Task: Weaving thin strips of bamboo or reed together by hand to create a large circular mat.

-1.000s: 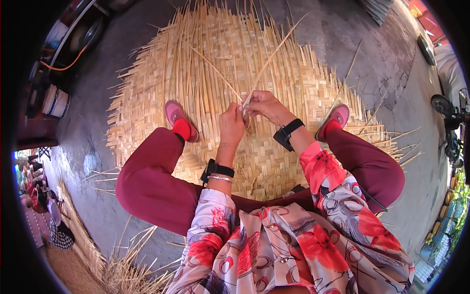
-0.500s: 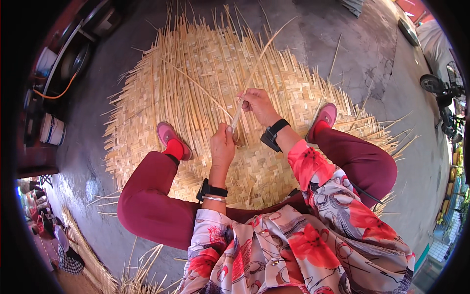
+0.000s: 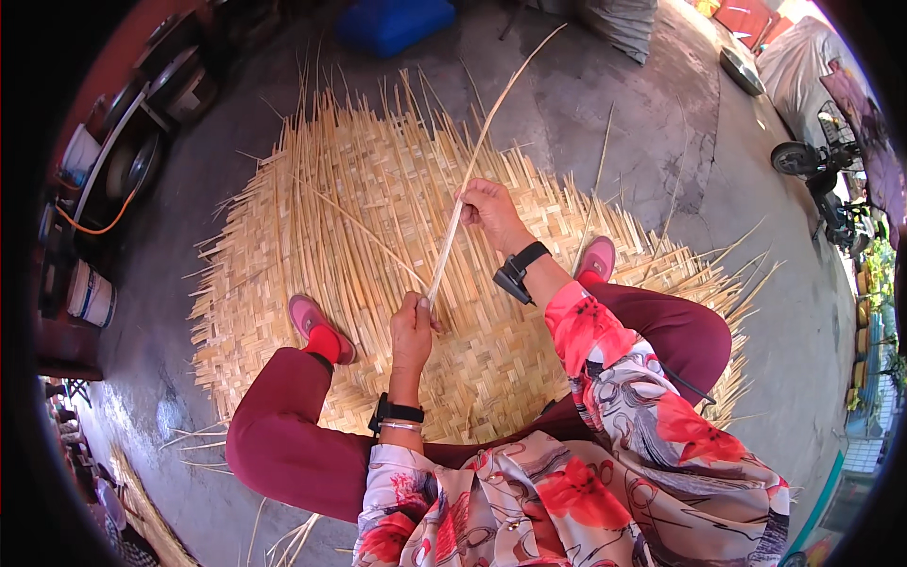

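A long pale bamboo strip [image 3: 447, 248] slants up and away to the right over a woven bamboo mat [image 3: 482, 387]. Its near end is pinched in the closed fingers of my left hand [image 3: 411, 333], low over the mat. Farther up, my right hand [image 3: 491, 210] grips the same strip between thumb and fingers, and the rest sticks out past it in a gentle curve. Many loose strips [image 3: 364, 217] lie lengthwise on the mat, some crossing at angles. Both feet rest on the mat, the left shoe [image 3: 312, 317] and right shoe [image 3: 597, 257] on either side of my hands.
Unwoven strip ends fringe the mat's edge on the grey floor [image 3: 765, 312]. A blue object [image 3: 395, 24] lies beyond it. Buckets [image 3: 92, 295] and basins stand at the left. At the right are a parked two-wheeler [image 3: 827, 180] and covered bundles [image 3: 803, 80].
My hands have drawn apart along the strip, the left one nearer my body, so more of it shows between them. The view has tilted up, bringing the blue object in.
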The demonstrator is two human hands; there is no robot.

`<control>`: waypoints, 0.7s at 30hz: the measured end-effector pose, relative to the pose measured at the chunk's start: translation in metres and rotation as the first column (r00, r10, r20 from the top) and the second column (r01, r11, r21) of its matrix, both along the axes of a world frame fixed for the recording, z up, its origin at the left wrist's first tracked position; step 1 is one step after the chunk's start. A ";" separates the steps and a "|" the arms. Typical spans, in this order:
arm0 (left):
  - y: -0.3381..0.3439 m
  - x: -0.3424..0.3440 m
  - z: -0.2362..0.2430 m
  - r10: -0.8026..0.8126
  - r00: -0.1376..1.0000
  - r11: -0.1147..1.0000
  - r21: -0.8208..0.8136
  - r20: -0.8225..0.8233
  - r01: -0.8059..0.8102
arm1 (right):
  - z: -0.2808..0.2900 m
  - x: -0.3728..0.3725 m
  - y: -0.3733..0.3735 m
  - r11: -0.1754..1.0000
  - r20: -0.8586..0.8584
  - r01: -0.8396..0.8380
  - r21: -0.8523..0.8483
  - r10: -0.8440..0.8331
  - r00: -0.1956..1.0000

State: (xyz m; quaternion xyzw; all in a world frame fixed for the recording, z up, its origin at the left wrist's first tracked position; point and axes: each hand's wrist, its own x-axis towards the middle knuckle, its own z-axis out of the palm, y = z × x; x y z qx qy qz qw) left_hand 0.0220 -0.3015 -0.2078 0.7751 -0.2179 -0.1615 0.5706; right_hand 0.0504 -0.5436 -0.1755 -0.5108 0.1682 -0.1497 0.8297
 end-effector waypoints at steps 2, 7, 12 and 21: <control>0.003 0.002 -0.003 -0.033 0.998 0.999 -0.040 -0.049 0.031 | 0.012 0.005 -0.002 0.999 0.013 0.028 -0.031 -0.028 1.000; 0.005 0.002 -0.005 -0.076 0.991 0.995 -0.079 -0.109 0.068 | 0.036 0.010 -0.013 0.997 0.051 0.058 -0.043 -0.056 0.997; 0.008 0.007 -0.009 -0.132 0.985 0.986 -0.114 -0.110 0.119 | 0.061 0.012 -0.017 0.974 0.087 0.076 -0.211 -0.059 0.994; 0.011 0.014 0.001 -0.235 0.950 0.964 -0.178 -0.207 0.200 | 0.094 0.006 -0.015 0.904 0.057 0.001 -0.427 0.026 0.998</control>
